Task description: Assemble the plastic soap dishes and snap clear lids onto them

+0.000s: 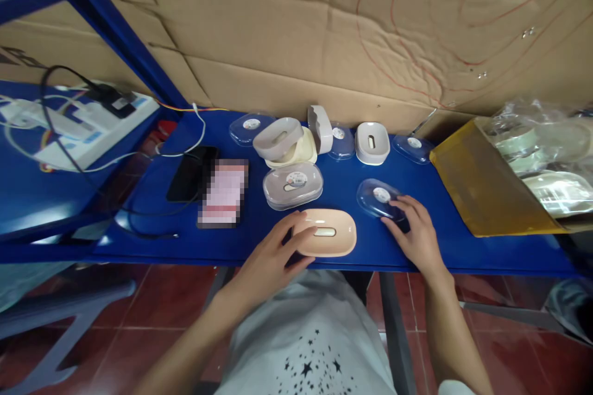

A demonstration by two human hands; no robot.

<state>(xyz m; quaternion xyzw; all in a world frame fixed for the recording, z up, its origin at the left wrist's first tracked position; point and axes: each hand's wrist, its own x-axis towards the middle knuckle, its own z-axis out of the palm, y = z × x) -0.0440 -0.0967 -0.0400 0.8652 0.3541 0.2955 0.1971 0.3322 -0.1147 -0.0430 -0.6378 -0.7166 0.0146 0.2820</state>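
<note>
While my left hand (280,244) grasps the peach dish (343,237) at its near end | my right hand (417,231) straddles the lid (373,194), grip unclear | dish bare, lid apart | grey box (290,191) beyond left hand looks lidded, white box (372,143) beyond right hand lidless

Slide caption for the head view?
Left hand holds glossy peach oval dish; right hand touches clear oval plastic lid.

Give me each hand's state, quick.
Left hand: closed on the peach dish at its left end.
Right hand: around one end of the clear lid; whether it grips cannot be told.
</note>
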